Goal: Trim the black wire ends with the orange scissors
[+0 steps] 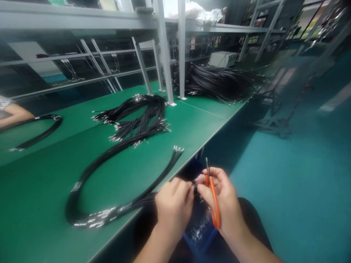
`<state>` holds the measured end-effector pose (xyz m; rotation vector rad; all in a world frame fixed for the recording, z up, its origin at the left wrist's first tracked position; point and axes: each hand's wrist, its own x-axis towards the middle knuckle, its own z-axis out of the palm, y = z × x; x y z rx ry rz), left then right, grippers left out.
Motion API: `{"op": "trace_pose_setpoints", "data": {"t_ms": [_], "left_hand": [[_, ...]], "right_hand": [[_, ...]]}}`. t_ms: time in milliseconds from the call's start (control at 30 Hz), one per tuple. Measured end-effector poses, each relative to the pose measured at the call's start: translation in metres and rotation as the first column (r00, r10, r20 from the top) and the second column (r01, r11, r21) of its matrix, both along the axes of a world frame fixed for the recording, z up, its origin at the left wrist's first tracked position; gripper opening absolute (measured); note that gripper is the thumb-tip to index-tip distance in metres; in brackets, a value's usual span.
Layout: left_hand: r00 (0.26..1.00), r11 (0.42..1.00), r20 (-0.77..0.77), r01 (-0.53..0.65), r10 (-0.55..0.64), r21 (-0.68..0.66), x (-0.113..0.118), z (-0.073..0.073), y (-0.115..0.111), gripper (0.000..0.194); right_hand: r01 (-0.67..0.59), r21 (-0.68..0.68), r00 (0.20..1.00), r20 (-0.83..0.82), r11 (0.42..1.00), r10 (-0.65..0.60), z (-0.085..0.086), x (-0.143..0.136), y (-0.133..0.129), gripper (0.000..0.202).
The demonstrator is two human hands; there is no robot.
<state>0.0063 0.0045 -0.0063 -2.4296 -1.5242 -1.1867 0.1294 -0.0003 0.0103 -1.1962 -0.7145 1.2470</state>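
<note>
A long bundle of black cables point(93, 168) curves over the green table, with white labels at its lower bend. My left hand point(175, 201) is wrapped round the end of this bundle, just past the table's edge. Close beside it, my right hand point(222, 193) holds orange-handled scissors point(215, 204), their blades pointing up and away. Its thumb and fingertips also meet at the bundle's end by my left fingers. The small parts between the fingertips are too blurred to tell.
Below my hands is a blue bin point(201, 233) with small clear scraps. More black cables point(148, 113) lie on the green table point(41, 186), near metal posts point(167, 65). A large cable pile point(219, 80) is farther back. At left, a person's arm point(18, 112) rests by another bundle point(49, 129).
</note>
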Motion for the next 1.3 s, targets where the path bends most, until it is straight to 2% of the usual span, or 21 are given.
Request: {"op": "trace_pose_setpoints", "data": {"t_ms": [133, 267, 333, 400, 467, 567, 633, 667, 733, 767, 800, 833, 867, 933, 967, 1000, 1033, 1067, 1167, 1233, 1300], "left_hand": [[1.0, 1.0, 0.021, -0.004, 0.004, -0.004, 0.0, 0.001, 0.002, 0.013], [1.0, 1.0, 0.011, 0.007, -0.008, 0.023, 0.0, 0.001, 0.002, 0.013], [1.0, 0.998, -0.017, 0.009, -0.008, 0.055, 0.0, 0.0, 0.001, 0.014], [0.999, 0.997, -0.046, 0.019, -0.015, 0.072, 0.0, -0.001, 0.0, 0.016], [0.997, 0.997, -0.071, 0.038, -0.033, 0.068, -0.001, -0.001, -0.001, 0.017], [0.992, 0.997, -0.105, 0.075, -0.071, 0.032, -0.003, 0.002, 0.0, 0.019], [0.989, 0.994, -0.105, 0.107, -0.108, -0.011, -0.004, 0.004, 0.001, 0.018], [0.988, 0.991, -0.091, 0.126, -0.128, -0.036, -0.004, 0.005, 0.002, 0.017], [0.988, 0.986, -0.039, 0.144, -0.148, -0.087, -0.004, 0.007, 0.003, 0.017], [0.989, 0.982, -0.006, 0.147, -0.148, -0.115, -0.005, 0.008, 0.003, 0.018], [0.99, 0.98, 0.03, 0.144, -0.141, -0.14, -0.005, 0.009, 0.004, 0.018], [0.989, 0.977, 0.065, 0.139, -0.13, -0.163, -0.005, 0.009, 0.004, 0.017], [0.988, 0.974, 0.1, 0.136, -0.12, -0.181, -0.006, 0.01, 0.004, 0.015], [0.979, 0.968, 0.173, 0.142, -0.107, -0.206, -0.008, 0.01, 0.004, 0.011], [0.974, 0.966, 0.205, 0.145, -0.101, -0.215, -0.009, 0.011, 0.004, 0.011], [0.967, 0.964, 0.237, 0.148, -0.094, -0.222, -0.01, 0.011, 0.004, 0.011], [0.958, 0.961, 0.271, 0.154, -0.089, -0.23, -0.011, 0.011, 0.004, 0.011], [0.947, 0.958, 0.309, 0.163, -0.085, -0.236, -0.013, 0.011, 0.004, 0.011], [0.903, 0.944, 0.425, 0.199, -0.072, -0.263, -0.016, 0.012, 0.005, 0.01], [0.871, 0.931, 0.488, 0.224, -0.059, -0.288, -0.018, 0.013, 0.005, 0.01], [0.847, 0.919, 0.53, 0.243, -0.045, -0.309, -0.019, 0.015, 0.004, 0.011]], "right_hand": [[0.039, 0.1, 0.998, 0.05, 0.994, -0.044, -0.003, 0.008, -0.001, 0.034], [-0.011, 0.113, 1.0, -0.004, 0.994, 0.012, -0.003, 0.012, 0.005, 0.035], [-0.025, 0.113, 0.999, 0.033, 0.993, 0.021, 0.0, 0.014, 0.009, 0.035], [-0.088, 0.111, 0.991, 0.112, 0.99, 0.076, 0.004, 0.016, 0.012, 0.035], [-0.208, 0.099, 0.959, 0.216, 0.973, 0.183, 0.008, 0.022, 0.014, 0.032], [-0.358, 0.132, 0.847, 0.462, 0.924, 0.262, 0.01, 0.032, 0.018, 0.023], [-0.449, 0.265, 0.705, 0.692, 0.853, 0.155, 0.009, 0.037, 0.021, 0.025], [-0.509, 0.356, 0.621, 0.782, 0.784, 0.048, 0.008, 0.038, 0.022, 0.028], [-0.644, 0.485, 0.489, 0.855, 0.591, -0.169, 0.007, 0.039, 0.022, 0.033], [-0.69, 0.519, 0.472, 0.851, 0.504, -0.229, 0.008, 0.038, 0.019, 0.034], [-0.713, 0.535, 0.485, 0.843, 0.453, -0.231, 0.009, 0.037, 0.015, 0.035], [-0.714, 0.536, 0.515, 0.838, 0.451, -0.18, 0.012, 0.036, 0.009, 0.036], [-0.692, 0.53, 0.567, 0.819, 0.49, -0.085, 0.014, 0.036, 0.003, 0.036], [-0.588, 0.418, 0.659, 0.744, 0.693, 0.11, 0.019, 0.038, -0.01, 0.034], [-0.524, 0.361, 0.719, 0.673, 0.772, 0.173, 0.021, 0.04, -0.015, 0.032], [-0.492, 0.266, 0.759, 0.598, 0.829, 0.258, 0.022, 0.043, -0.019, 0.03], [-0.482, 0.171, 0.788, 0.514, 0.859, 0.339, 0.023, 0.046, -0.021, 0.029], [-0.504, 0.09, 0.802, 0.417, 0.859, 0.427, 0.022, 0.048, -0.022, 0.027], [-0.646, -0.042, 0.756, 0.11, 0.762, 0.646, 0.016, 0.051, -0.017, 0.025], [-0.699, -0.07, 0.715, -0.037, 0.712, 0.698, 0.011, 0.048, -0.013, 0.027], [-0.703, -0.115, 0.711, -0.106, 0.702, 0.695, 0.006, 0.041, -0.01, 0.026]]}}
